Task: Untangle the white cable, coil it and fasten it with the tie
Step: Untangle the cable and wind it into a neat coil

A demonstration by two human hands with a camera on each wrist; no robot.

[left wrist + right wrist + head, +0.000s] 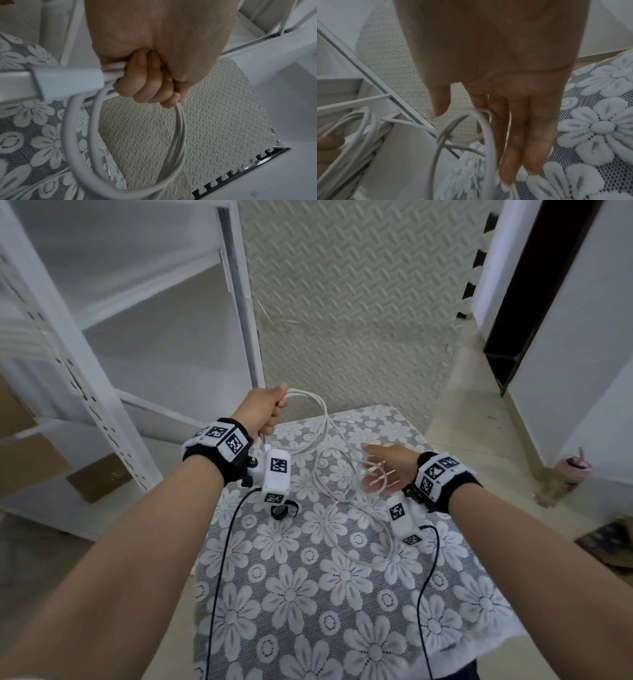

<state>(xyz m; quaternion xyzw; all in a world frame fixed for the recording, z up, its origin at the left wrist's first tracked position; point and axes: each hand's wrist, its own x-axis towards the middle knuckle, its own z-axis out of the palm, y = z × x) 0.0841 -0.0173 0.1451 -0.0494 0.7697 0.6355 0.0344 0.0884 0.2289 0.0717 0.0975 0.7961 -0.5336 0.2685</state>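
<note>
Above the table's point(342, 628) far-left corner, the left hand point(265, 409) grips the white cable's point(323, 419) gathered loops; loose strands trail rightward past the right hand's point(390, 470) straight, empty fingers point(518, 142).

White cable point(325, 419) partly coiled, tie point(282, 510) lying loose

Cable loops are hanging bunched above the table's far left corner, the rest trailing tangled across the far half; a white plug point(68, 81) is sticking out of the bunch. The dark tie is lying near the left edge.
</note>
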